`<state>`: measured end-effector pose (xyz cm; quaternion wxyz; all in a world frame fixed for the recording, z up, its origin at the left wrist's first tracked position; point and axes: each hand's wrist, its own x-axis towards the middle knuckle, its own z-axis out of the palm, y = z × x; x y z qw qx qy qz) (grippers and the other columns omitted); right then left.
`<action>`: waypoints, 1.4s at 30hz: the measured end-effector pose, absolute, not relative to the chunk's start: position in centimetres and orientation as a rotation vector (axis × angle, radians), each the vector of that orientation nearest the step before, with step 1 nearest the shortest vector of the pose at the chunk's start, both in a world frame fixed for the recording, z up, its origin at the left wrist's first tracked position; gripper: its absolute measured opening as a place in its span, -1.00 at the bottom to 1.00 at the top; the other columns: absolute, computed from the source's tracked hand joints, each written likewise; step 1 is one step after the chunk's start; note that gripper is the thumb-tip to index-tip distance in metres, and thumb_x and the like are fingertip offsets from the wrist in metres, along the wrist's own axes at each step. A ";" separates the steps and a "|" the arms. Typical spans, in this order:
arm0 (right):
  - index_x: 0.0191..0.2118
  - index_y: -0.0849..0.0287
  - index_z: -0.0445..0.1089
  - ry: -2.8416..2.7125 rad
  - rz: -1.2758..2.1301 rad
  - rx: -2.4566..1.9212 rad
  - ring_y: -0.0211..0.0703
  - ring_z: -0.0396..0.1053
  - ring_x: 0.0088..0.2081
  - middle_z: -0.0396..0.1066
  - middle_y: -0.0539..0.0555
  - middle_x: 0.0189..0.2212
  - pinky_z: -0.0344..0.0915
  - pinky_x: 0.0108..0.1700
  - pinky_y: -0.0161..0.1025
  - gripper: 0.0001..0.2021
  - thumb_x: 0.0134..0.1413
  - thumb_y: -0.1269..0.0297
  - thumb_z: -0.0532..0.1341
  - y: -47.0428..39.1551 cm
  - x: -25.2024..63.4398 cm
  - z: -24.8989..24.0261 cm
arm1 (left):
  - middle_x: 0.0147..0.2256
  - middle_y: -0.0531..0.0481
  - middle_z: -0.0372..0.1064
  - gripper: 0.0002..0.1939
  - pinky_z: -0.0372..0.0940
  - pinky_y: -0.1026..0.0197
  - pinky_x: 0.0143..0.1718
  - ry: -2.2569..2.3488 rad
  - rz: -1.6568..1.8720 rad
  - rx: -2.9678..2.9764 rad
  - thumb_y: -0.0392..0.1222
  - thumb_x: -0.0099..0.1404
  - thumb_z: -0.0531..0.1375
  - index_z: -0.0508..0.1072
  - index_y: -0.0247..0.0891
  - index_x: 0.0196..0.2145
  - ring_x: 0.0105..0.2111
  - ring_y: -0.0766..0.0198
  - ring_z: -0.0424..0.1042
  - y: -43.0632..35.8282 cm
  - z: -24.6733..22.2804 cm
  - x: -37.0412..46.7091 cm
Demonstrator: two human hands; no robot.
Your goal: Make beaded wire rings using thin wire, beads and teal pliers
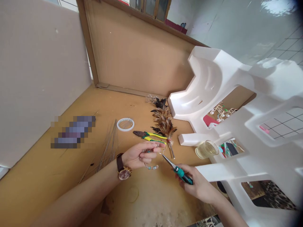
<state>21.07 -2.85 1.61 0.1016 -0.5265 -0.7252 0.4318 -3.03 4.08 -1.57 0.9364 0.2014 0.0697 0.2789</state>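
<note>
Pinched between the fingers of my left hand (140,153) is a thin wire with a looped end, and a short string of blue and clear beads (152,167) hangs below that hand. A watch is on the left wrist. My right hand (195,183) is wrapped round green-and-black needle-nose pliers (180,171). Their narrow tips meet the wire beside the left fingertips; whether the jaws are fully closed on it is too small to tell. Just beyond the hands lie yellow-and-green pliers (150,136) and a bundle of brown feathers (163,121) on a stick.
Several loose straight wires (107,148) and a white ring-shaped roll (125,124) lie on the table (132,195). A glass of pale liquid (206,149) stands right, against white molded foam (227,157). A cardboard panel (142,53) borders the back. A blurred object (74,131) lies left.
</note>
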 end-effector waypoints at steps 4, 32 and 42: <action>-0.23 0.22 0.33 -2.118 1.288 -1.564 -0.29 0.21 -0.43 0.29 -0.03 -0.45 0.13 -0.40 -0.38 -0.69 -0.19 0.52 0.06 -2.9 21.2 1.2 | -0.48 0.13 0.04 -0.79 -0.21 0.51 -0.77 0.144 0.551 0.378 -0.36 0.27 0.02 0.37 -0.48 -0.19 -0.73 0.63 -0.25 4.1 -1.6 -2.9; -0.41 0.20 0.25 -1.980 1.450 -1.516 -0.28 0.21 -0.43 0.29 -0.03 -0.48 0.11 -0.41 -0.37 -0.91 -0.13 0.46 0.07 -3.5 21.0 0.4 | -0.49 0.13 0.01 -0.79 -0.23 0.50 -0.78 0.146 0.548 0.378 -0.35 0.28 0.02 0.37 -0.50 -0.20 -0.73 0.63 -0.26 4.2 -1.6 -2.8; -0.43 0.19 0.26 -1.958 1.412 -1.591 -0.30 0.17 -0.47 0.25 -0.05 -0.53 0.07 -0.45 -0.39 -0.90 -0.18 0.45 0.08 -3.8 21.1 0.1 | -0.50 0.14 0.00 -0.80 -0.24 0.48 -0.76 0.180 0.561 0.471 -0.31 0.25 0.06 0.40 -0.45 -0.21 -0.73 0.63 -0.25 4.1 -1.7 -2.8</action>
